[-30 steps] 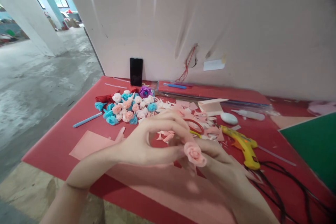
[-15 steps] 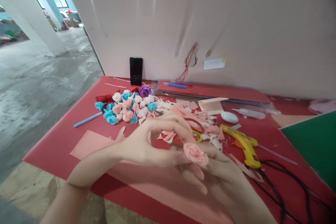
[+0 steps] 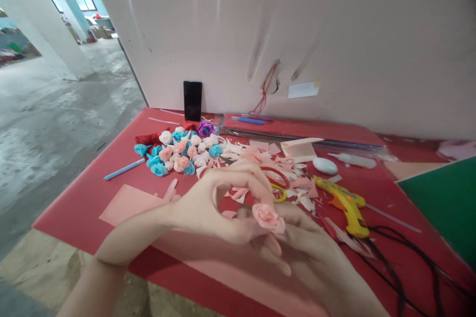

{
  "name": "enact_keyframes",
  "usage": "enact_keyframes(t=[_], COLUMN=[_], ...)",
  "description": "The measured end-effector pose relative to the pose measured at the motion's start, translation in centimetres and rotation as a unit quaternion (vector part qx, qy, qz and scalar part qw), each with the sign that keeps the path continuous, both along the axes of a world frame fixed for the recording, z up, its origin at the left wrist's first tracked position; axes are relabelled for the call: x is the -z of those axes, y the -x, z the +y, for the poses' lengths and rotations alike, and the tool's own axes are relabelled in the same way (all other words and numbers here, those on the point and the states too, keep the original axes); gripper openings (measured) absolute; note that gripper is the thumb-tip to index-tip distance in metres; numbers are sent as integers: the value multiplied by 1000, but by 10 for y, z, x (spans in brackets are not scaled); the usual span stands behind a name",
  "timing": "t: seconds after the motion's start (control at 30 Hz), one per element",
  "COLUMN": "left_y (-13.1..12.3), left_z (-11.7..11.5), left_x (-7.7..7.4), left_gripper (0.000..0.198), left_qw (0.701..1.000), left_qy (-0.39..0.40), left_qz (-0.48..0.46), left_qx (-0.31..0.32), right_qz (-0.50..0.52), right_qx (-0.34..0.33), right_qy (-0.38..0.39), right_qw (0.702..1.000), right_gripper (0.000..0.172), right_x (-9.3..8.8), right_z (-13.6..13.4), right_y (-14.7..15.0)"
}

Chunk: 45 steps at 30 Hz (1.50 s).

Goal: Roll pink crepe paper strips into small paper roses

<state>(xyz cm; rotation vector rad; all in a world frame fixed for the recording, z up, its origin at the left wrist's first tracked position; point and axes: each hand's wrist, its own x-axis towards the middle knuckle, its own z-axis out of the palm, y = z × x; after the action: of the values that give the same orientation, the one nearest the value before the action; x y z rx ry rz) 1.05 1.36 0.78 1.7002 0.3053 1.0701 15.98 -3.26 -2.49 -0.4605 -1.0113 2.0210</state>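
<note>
A small pink paper rose [image 3: 268, 217] is held above the near part of the red table. My left hand [image 3: 219, 203] curves over from the left, its thumb and fingers closed at the flower's side. From the right, my right hand [image 3: 308, 252] grips the rose from below, its fingers partly behind the bloom. The flower's base is hidden by the fingers. Just beyond my hands lie scissors with red and yellow handles [image 3: 278, 193], among pink and white paper scraps [image 3: 241, 148]. A large pink paper sheet [image 3: 223, 270] lies beneath my hands.
Finished paper roses [image 3: 182, 162] in several colours are heaped at the back left, near a blue pen [image 3: 124, 169]. A phone [image 3: 192, 101] leans against the white board. On the right are a yellow glue gun [image 3: 345, 208] with black cables, a white oval object [image 3: 325, 165] and a green board [image 3: 442, 203].
Both hands have shifted the rose slightly to the left and a little down. Its bloom has turned slightly. The things on the table have stayed in place.
</note>
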Motion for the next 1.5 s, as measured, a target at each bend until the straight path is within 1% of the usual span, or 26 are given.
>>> enact_keyframes(t=[0.13,0.23,0.3,0.4,0.5,0.6,0.7,0.77,0.9,0.97,1.07,1.13,1.23,1.3,1.4,1.5], left_y=[0,0,0,-1,-2,-3,-2,-2,-2,-3,-1,1,6,7,7,5], left_z=[-1,-2,-2,-1,4,10,14,15,14,14,17,21,26,26,20,11], left_x=[1,2,2,4,7,10,13,14,15,14,12,11,8,7,6,4], left_gripper=[13,14,15,15,13,11,11,11,11,11,9,9,7,6,11,15], left_qw=[1000,1000,1000,999,999,998,998,998,997,997,997,999,1000,999,993,985], left_qy=[16,23,25,27,-5,-25,-10,-2,8,5,6,7,-7,-30,-92,-139], left_qz=[3,7,-2,-23,-44,-52,-46,-44,-49,-55,-45,-21,13,30,36,40], left_qx=[6,2,2,3,21,36,41,46,53,55,57,46,8,-19,-67,-97], right_qz=[-21,-50,-76,-97,-110,-161,-208,-229,-257,-262,-267,-269,-263,-262,-271,-286], right_qx=[2,10,22,49,91,158,224,252,279,289,305,315,328,339,345,340], right_qy=[10,-6,-35,-99,-158,-196,-236,-271,-342,-358,-362,-362,-385,-418,-466,-506], right_qw=[1000,999,996,989,977,954,923,900,860,849,839,835,821,801,768,739], right_gripper=[38,39,40,38,35,37,37,35,34,34,34,32,30,27,23,25], right_x=[-1,-5,-8,-11,-11,-9,-10,-12,-14,-13,-11,-10,-9,-8,-2,6], right_z=[-1,0,1,1,-1,-4,-5,-6,-6,-5,-4,-2,2,7,16,23], right_y=[0,0,1,1,1,1,2,3,4,3,-1,-4,-7,-10,-15,-20])
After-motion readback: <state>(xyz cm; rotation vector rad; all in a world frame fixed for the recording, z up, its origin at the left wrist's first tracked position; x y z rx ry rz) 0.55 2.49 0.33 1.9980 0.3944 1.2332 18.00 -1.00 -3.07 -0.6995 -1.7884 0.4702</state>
